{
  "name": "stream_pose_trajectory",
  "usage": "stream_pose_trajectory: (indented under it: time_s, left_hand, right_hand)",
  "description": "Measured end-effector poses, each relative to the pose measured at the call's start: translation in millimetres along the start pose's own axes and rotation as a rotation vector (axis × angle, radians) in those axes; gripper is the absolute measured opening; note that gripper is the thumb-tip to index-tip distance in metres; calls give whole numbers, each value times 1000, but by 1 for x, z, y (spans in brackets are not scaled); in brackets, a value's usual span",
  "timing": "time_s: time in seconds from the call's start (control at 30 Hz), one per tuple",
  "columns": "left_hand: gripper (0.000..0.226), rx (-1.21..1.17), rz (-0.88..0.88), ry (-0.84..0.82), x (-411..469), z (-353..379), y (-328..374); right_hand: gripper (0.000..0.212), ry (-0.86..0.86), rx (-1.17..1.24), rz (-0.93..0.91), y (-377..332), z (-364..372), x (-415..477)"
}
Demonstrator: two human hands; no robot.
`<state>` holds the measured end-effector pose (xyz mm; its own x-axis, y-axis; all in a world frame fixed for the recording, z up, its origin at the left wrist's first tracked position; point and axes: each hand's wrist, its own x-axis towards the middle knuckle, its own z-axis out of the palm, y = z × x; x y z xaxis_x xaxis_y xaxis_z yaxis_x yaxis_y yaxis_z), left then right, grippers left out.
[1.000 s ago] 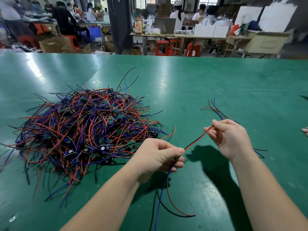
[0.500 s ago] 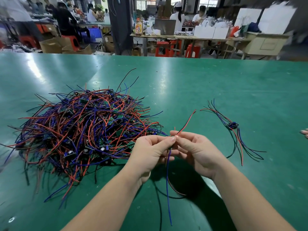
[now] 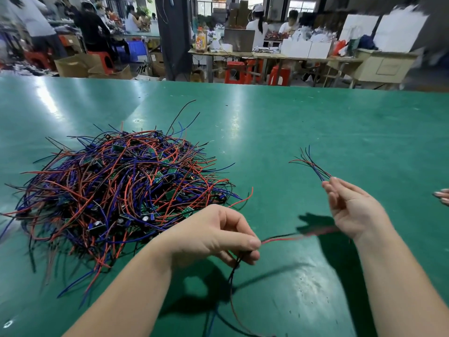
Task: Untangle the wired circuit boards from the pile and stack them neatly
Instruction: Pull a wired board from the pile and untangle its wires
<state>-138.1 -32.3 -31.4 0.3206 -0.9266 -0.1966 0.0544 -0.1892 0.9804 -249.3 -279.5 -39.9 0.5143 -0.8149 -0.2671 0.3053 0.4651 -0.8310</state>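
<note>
Blurring wires (image 3: 291, 237), prob. btwn hands (image 3: 213, 235) (image 3: 352, 210)

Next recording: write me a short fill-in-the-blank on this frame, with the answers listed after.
1. The tangled pile of wired circuit boards lies on a ___ table.
2. The left hand pinches wires, and the pile lies to its ___.
3. From the left hand, a black and ___ wire pair stretches toward the right hand.

Answers: green; left; red.
</note>
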Motion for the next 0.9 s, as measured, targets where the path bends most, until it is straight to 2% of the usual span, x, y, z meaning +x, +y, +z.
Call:
stream_pose_trajectory:
  time_s: [0.13, 0.23, 0.27, 0.33, 0.43, 0.57, 0.67, 0.73, 0.83, 0.9]
  left_hand:
    - [20, -97, 85, 227, 8, 1, 2]
    - [22, -412, 67, 351, 13, 2, 3]
    - [21, -525, 58, 367, 13, 1, 5]
    - [23, -745, 46, 367, 12, 0, 10]
    - [27, -1026, 94, 292, 9, -4, 16]
    - [36, -1148, 203, 196, 6, -2, 14]
    - [41, -1117, 213, 158, 7, 4, 11]
    - [47, -1073, 190, 193, 10, 10, 10]
    - [57, -1046, 173, 276, 13, 21, 6]
    - [38, -1026, 173, 341, 16, 27, 0]
  right_hand:
    - [12, -10, -51, -37, 3, -1, 0]
    - [21, -136, -277, 20, 18, 13, -9]
    - [18, -210, -358, 63, 22, 17, -15]
    - [9, -377, -469, 179, 26, 23, -26]
    - [19, -554, -499, 281, 28, 26, -37]
    - [19, -676, -667, 247, 34, 30, -45]
    - [23, -747, -872, 79, 44, 33, -51]
    - [25, -741, -783, -62, 49, 39, -56]
    - [34, -708, -461, -136, 53, 48, -61]
    - [33, -698, -328, -124, 58, 53, -66]
